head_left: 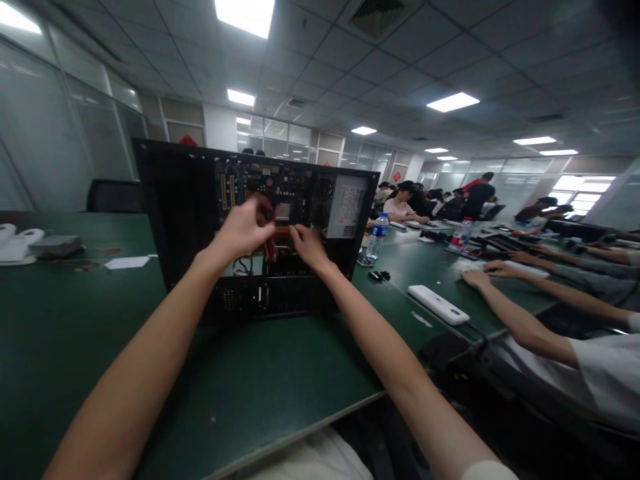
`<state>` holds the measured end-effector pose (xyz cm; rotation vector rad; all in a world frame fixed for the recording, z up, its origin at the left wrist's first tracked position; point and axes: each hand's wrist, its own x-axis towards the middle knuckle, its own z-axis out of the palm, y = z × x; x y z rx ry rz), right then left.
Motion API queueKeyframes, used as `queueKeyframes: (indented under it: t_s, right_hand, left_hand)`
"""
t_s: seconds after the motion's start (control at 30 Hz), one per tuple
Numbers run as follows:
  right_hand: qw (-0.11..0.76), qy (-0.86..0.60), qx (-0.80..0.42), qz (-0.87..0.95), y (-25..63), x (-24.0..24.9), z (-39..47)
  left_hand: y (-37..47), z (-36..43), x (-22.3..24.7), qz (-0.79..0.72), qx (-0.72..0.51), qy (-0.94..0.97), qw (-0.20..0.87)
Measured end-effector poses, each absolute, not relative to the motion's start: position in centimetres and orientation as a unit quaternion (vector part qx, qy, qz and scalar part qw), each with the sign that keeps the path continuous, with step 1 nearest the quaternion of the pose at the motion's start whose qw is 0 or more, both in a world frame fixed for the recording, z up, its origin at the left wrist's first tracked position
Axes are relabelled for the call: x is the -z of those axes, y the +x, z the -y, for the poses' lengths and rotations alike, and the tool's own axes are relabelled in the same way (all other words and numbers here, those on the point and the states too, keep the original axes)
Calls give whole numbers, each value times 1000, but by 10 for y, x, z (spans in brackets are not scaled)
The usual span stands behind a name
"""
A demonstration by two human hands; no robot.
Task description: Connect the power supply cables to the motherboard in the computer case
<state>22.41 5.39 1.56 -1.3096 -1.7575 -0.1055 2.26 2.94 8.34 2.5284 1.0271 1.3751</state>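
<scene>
A black computer case point(277, 300) stands on its edge in front of me, its open side facing me. Inside are a motherboard point(295, 181) and, at the upper right, a power supply point(345, 207). My left hand point(240, 230), slightly blurred, is closed at the middle of the case on a bundle of red, yellow and dark cables point(271, 252). Close by on the right, my right hand point(311, 248) pinches orange-yellow wires of the same bundle. The fingers partly cover the board, and the cable ends are hidden.
On the green table point(240, 373) to the right are a water bottle point(377, 239), small black parts point(380, 275) and a white power strip point(439, 305). Another person's hands point(477, 277) rest farther right. Paper point(127, 262) and a grey box point(56, 246) lie left.
</scene>
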Motion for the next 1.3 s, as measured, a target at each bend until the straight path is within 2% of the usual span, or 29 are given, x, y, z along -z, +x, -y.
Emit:
queueKeyframes:
  t_s: [0.07, 0.13, 0.2, 0.27, 0.4, 0.47, 0.5, 0.6, 0.67, 0.73, 0.87, 1.03, 1.13, 1.3]
  right_hand:
    - [474, -479, 34, 738, 222, -16, -49]
    - [478, -417, 18, 773, 219, -20, -42]
    - [442, -379, -23, 813, 216, -30, -31]
    - [357, -354, -92, 860, 213, -44, -16]
    - [74, -259, -258, 928, 204, -76, 20]
    - [-13, -249, -253, 935, 199, -88, 35]
    - [-15, -262, -226, 938, 197, -92, 41]
    - [58, -307, -138, 940, 196, -100, 52]
    - [77, -314, -123, 938, 197, -102, 54]
    - [34, -323, -132, 936, 197, -100, 55]
    - [-104, -390, -98, 910, 185, -88, 55]
    - [-191, -385, -112, 896, 173, -79, 52]
    - [-159, -340, -156, 914, 181, -86, 53]
    - [-16, -284, -214, 934, 216, -111, 63]
  left_hand:
    - [12, -17, -100, -326, -534, 779, 42]
    - [1, -3, -114, -314, -561, 764, 60]
    - [-8, 14, -125, -294, -575, 759, 83]
    - [-16, 31, -134, -276, -594, 749, 99]
    - [-37, 57, -145, -303, -556, 770, 78]
    - [-50, 62, -148, -321, -503, 800, 66]
    - [-57, 62, -149, -335, -468, 815, 62]
    - [-70, 56, -148, -395, -329, 855, 64]
    - [-70, 50, -144, -436, -219, 869, 82]
    - [-61, 41, -138, -455, -141, 874, 99]
    - [-33, 20, -118, -417, -64, 903, 83]
    - [-11, -10, -90, -365, 5, 929, 65]
    - [-10, -22, -80, -367, 2, 928, 66]
    - [-13, -27, -78, -375, 11, 919, 124]
